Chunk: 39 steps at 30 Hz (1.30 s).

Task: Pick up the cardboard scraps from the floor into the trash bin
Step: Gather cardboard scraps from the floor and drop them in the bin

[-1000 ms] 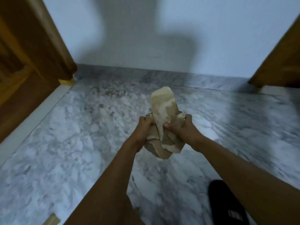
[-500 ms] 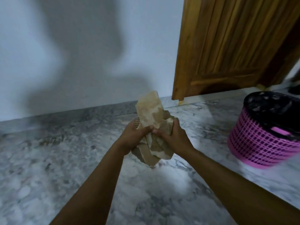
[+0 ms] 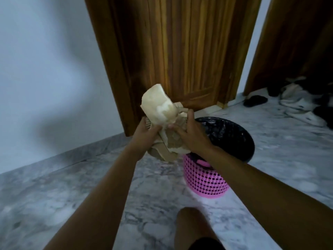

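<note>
A crumpled bundle of tan cardboard scraps (image 3: 159, 107) is held up in front of me at the middle of the head view. My left hand (image 3: 145, 133) grips its left side and my right hand (image 3: 189, 132) grips its right side, fingers curled round the scraps. Just right of and below the bundle stands the pink lattice trash bin (image 3: 205, 179), lined with a black bag (image 3: 228, 136). My right forearm crosses in front of the bin's near rim. The bundle hangs beside the bin's left edge, above the floor.
A wooden door (image 3: 180, 51) and white wall (image 3: 45, 69) rise behind the bin. Dark slippers (image 3: 255, 101) and white cloth (image 3: 297, 101) lie on the marble floor (image 3: 54, 204) at the far right. My knee (image 3: 192, 226) shows at the bottom.
The view has swung right and closer to the bin. The bin, at the right edge half a second ago, now stands right beside the bundle, which both hands still hold.
</note>
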Each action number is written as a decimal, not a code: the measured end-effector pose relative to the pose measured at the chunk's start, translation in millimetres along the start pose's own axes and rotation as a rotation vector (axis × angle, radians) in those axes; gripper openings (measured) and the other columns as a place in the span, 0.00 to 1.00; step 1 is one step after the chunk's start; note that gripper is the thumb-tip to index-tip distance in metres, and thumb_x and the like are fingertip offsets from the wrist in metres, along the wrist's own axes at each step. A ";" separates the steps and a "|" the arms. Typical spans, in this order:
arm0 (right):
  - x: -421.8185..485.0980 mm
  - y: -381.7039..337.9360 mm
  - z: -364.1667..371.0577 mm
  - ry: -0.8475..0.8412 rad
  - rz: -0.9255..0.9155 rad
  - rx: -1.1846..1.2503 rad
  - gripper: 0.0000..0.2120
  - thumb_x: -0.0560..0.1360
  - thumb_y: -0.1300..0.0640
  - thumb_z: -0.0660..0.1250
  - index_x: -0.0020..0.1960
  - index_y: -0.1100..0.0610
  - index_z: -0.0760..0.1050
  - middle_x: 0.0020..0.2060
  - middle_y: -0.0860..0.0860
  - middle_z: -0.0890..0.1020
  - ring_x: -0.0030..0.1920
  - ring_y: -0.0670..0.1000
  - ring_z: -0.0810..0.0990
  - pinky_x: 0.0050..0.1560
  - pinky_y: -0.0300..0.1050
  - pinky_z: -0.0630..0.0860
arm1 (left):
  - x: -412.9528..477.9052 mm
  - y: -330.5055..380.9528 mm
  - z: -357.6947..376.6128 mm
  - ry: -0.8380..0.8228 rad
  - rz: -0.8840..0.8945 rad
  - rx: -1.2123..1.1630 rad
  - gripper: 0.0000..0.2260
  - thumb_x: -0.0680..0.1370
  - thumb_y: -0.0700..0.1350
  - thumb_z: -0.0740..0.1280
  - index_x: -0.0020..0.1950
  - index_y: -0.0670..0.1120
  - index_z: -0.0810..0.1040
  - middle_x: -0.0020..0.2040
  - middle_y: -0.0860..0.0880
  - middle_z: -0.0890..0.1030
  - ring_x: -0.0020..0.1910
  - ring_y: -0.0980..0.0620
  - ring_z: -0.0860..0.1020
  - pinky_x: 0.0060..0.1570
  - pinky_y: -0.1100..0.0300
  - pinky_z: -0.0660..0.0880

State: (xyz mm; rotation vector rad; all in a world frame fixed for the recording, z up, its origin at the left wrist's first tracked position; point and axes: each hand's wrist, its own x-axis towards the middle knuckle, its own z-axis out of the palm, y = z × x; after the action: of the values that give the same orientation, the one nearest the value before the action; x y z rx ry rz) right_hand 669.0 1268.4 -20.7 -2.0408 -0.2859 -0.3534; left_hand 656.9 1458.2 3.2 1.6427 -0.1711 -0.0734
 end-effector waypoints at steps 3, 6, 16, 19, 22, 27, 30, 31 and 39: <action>18.2 28.2 -58.4 0.075 -0.016 -0.054 0.24 0.72 0.33 0.70 0.61 0.36 0.61 0.51 0.38 0.81 0.48 0.35 0.80 0.44 0.40 0.80 | 36.3 9.4 50.5 -0.048 0.027 -0.041 0.22 0.78 0.47 0.70 0.71 0.48 0.70 0.63 0.45 0.80 0.59 0.47 0.81 0.57 0.49 0.80; 28.4 69.2 -103.4 0.141 -0.008 -0.102 0.24 0.76 0.40 0.71 0.66 0.44 0.63 0.47 0.32 0.75 0.44 0.22 0.73 0.40 0.22 0.70 | 76.4 0.6 102.0 -0.093 0.019 -0.065 0.21 0.77 0.46 0.72 0.68 0.50 0.72 0.62 0.47 0.81 0.59 0.47 0.81 0.57 0.48 0.80; 27.0 199.7 -143.3 -0.011 0.273 -0.223 0.35 0.75 0.36 0.68 0.73 0.47 0.57 0.67 0.50 0.74 0.62 0.51 0.77 0.52 0.40 0.76 | 153.1 -77.0 192.5 -0.172 -0.272 0.056 0.24 0.80 0.42 0.67 0.75 0.48 0.64 0.67 0.45 0.76 0.59 0.46 0.78 0.51 0.55 0.80; 24.3 219.3 -144.8 -0.030 0.388 -0.303 0.45 0.73 0.32 0.68 0.80 0.48 0.50 0.76 0.54 0.64 0.73 0.57 0.67 0.70 0.57 0.69 | 160.7 -89.5 189.0 -0.164 -0.290 0.189 0.28 0.81 0.42 0.66 0.78 0.48 0.58 0.71 0.48 0.70 0.55 0.52 0.77 0.44 0.63 0.76; 28.3 227.6 -143.9 -0.054 0.427 -0.318 0.42 0.75 0.32 0.64 0.81 0.50 0.52 0.78 0.54 0.62 0.75 0.57 0.65 0.73 0.57 0.66 | 166.2 -93.0 181.5 -0.091 -0.254 0.229 0.25 0.81 0.42 0.65 0.77 0.49 0.62 0.72 0.48 0.70 0.56 0.52 0.77 0.42 0.68 0.75; 42.4 209.9 -115.4 -0.128 0.386 -0.267 0.30 0.78 0.35 0.63 0.74 0.50 0.67 0.69 0.54 0.74 0.65 0.55 0.75 0.61 0.49 0.74 | 149.6 -79.1 158.9 0.002 -0.203 0.241 0.16 0.81 0.40 0.64 0.69 0.46 0.73 0.62 0.48 0.77 0.53 0.52 0.78 0.41 0.70 0.76; 60.3 167.9 -75.2 -0.217 0.296 -0.267 0.22 0.79 0.36 0.61 0.66 0.48 0.74 0.59 0.50 0.80 0.56 0.53 0.79 0.54 0.52 0.79 | 121.4 -60.0 117.6 0.079 -0.163 0.298 0.15 0.81 0.43 0.64 0.68 0.48 0.74 0.65 0.47 0.76 0.62 0.49 0.76 0.51 0.64 0.76; 65.0 149.6 -56.6 -0.248 0.246 -0.262 0.19 0.80 0.37 0.61 0.63 0.48 0.75 0.56 0.48 0.81 0.54 0.52 0.80 0.52 0.53 0.80 | 109.0 -52.9 97.7 0.121 -0.148 0.344 0.15 0.81 0.44 0.65 0.69 0.49 0.74 0.66 0.47 0.76 0.64 0.49 0.75 0.54 0.61 0.74; 34.8 -19.5 140.1 -0.495 -0.079 -0.134 0.14 0.78 0.37 0.62 0.53 0.44 0.78 0.50 0.48 0.85 0.50 0.52 0.82 0.51 0.50 0.80 | -57.7 -18.2 -102.7 0.552 -0.157 0.564 0.16 0.78 0.50 0.68 0.66 0.53 0.77 0.63 0.50 0.80 0.63 0.51 0.78 0.65 0.48 0.74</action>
State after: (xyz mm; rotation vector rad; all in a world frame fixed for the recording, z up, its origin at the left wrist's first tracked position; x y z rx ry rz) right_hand 712.6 1402.9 -55.8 -2.2334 -0.6603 0.0961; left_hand 616.7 1569.6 -9.9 2.1679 0.3943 0.3370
